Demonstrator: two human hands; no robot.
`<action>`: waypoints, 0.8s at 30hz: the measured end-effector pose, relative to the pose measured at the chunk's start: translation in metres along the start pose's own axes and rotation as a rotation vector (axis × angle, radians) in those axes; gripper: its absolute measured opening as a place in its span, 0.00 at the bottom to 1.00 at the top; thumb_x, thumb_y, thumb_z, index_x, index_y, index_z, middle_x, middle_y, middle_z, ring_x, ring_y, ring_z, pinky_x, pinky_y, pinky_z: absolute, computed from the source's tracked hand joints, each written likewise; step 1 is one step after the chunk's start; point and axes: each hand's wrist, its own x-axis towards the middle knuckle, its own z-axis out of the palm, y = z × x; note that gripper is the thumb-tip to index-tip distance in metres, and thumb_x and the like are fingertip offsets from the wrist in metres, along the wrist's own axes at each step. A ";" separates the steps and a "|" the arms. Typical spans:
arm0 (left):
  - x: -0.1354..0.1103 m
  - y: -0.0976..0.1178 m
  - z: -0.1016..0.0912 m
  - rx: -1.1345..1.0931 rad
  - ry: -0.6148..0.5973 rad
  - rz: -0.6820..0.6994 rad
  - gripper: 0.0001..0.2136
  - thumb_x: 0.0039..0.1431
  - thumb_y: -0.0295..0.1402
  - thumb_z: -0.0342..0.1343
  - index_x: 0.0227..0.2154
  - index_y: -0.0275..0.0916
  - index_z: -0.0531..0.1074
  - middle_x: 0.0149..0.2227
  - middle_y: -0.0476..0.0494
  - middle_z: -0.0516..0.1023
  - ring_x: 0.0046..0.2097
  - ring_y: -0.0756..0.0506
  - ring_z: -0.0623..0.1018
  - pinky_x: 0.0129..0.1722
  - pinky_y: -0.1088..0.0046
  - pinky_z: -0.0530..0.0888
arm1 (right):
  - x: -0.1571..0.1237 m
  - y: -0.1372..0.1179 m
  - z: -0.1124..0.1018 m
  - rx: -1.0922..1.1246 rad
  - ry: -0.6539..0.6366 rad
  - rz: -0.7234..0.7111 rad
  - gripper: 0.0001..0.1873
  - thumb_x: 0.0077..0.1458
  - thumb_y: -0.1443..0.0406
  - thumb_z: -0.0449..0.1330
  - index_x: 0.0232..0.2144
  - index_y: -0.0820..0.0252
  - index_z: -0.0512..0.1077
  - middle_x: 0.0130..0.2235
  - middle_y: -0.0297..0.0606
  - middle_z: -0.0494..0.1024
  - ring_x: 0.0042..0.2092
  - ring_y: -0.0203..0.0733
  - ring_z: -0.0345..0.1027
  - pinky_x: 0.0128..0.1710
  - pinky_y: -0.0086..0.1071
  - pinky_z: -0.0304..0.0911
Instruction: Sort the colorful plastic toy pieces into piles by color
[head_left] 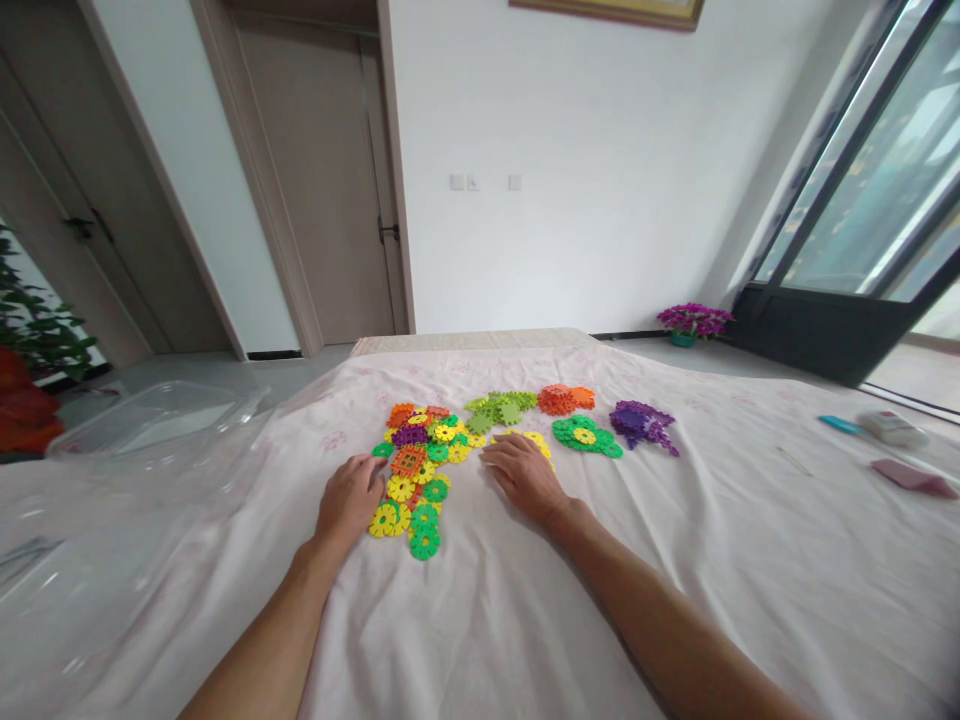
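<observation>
My left hand [351, 498] rests on the cloth at the left edge of a mixed heap of plastic snowflake discs [426, 472]. Its fingers are loosely bent, touching or nearly touching the heap, and they hold nothing that I can see. In that heap lie yellow, green and orange pieces and a purple square piece [409, 435]. Fingers stretched, my right hand [523, 477] lies palm down over yellow discs [541, 440], partly hiding them. Sorted beyond it are lime-green pieces [504, 408], orange pieces [564, 400], green discs [589, 437] with a yellow one on top, and purple pieces [641, 422].
A pale cloth [720, 560] with creases covers the table. Clear plastic containers [150, 420] stand at the left. At the far right lie a blue item [838, 425], a white packet [892, 430] and a pink item [913, 477].
</observation>
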 end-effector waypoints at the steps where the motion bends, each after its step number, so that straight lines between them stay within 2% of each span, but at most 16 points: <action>1: 0.000 0.000 0.000 -0.002 -0.003 -0.001 0.14 0.60 0.30 0.48 0.47 0.40 0.72 0.51 0.43 0.75 0.53 0.44 0.73 0.54 0.68 0.67 | 0.002 -0.011 0.002 0.026 -0.019 -0.041 0.14 0.64 0.64 0.52 0.48 0.53 0.74 0.49 0.40 0.77 0.56 0.44 0.62 0.57 0.42 0.55; 5: 0.000 0.002 -0.002 -0.012 -0.011 -0.014 0.14 0.60 0.29 0.48 0.47 0.41 0.72 0.51 0.43 0.75 0.53 0.45 0.73 0.54 0.69 0.66 | 0.006 -0.047 0.007 0.059 -0.121 -0.135 0.16 0.64 0.63 0.52 0.53 0.51 0.70 0.53 0.40 0.74 0.56 0.44 0.61 0.55 0.41 0.57; 8: -0.001 0.001 -0.002 -0.013 -0.006 -0.008 0.14 0.60 0.30 0.48 0.47 0.42 0.72 0.51 0.44 0.75 0.53 0.45 0.73 0.54 0.69 0.66 | 0.007 -0.060 0.007 0.031 -0.178 -0.149 0.18 0.65 0.60 0.52 0.55 0.50 0.68 0.58 0.39 0.69 0.58 0.46 0.59 0.56 0.43 0.56; 11: -0.001 0.000 -0.001 -0.005 0.004 -0.004 0.14 0.60 0.30 0.48 0.47 0.42 0.72 0.51 0.43 0.74 0.53 0.45 0.72 0.54 0.69 0.66 | 0.007 -0.061 0.005 0.029 -0.186 -0.161 0.16 0.65 0.59 0.52 0.53 0.50 0.70 0.59 0.37 0.69 0.59 0.47 0.58 0.58 0.43 0.53; 16: -0.001 0.000 -0.001 0.006 0.001 -0.005 0.14 0.61 0.30 0.48 0.47 0.41 0.72 0.51 0.43 0.74 0.53 0.45 0.72 0.54 0.68 0.66 | 0.006 -0.054 0.003 0.056 -0.147 -0.112 0.12 0.64 0.61 0.52 0.38 0.54 0.75 0.50 0.37 0.75 0.52 0.44 0.64 0.54 0.41 0.56; 18: -0.001 0.000 -0.001 0.007 0.003 -0.002 0.14 0.60 0.30 0.48 0.47 0.41 0.72 0.50 0.43 0.74 0.53 0.44 0.72 0.54 0.68 0.66 | 0.006 -0.052 0.004 0.052 -0.132 -0.071 0.12 0.63 0.58 0.54 0.40 0.55 0.75 0.50 0.39 0.76 0.50 0.45 0.65 0.52 0.40 0.57; 21: 0.000 0.000 -0.001 0.004 0.009 0.007 0.14 0.60 0.29 0.48 0.47 0.41 0.72 0.50 0.43 0.75 0.52 0.44 0.73 0.53 0.68 0.67 | 0.005 -0.051 0.008 0.041 -0.144 -0.045 0.23 0.59 0.51 0.58 0.52 0.55 0.70 0.53 0.42 0.73 0.52 0.47 0.63 0.51 0.40 0.57; 24: 0.000 0.000 0.000 0.003 0.010 0.008 0.14 0.60 0.29 0.48 0.46 0.40 0.73 0.49 0.43 0.75 0.52 0.45 0.73 0.54 0.68 0.67 | 0.007 -0.052 0.010 0.042 -0.198 -0.068 0.25 0.60 0.49 0.57 0.53 0.55 0.69 0.52 0.40 0.74 0.53 0.47 0.63 0.51 0.39 0.57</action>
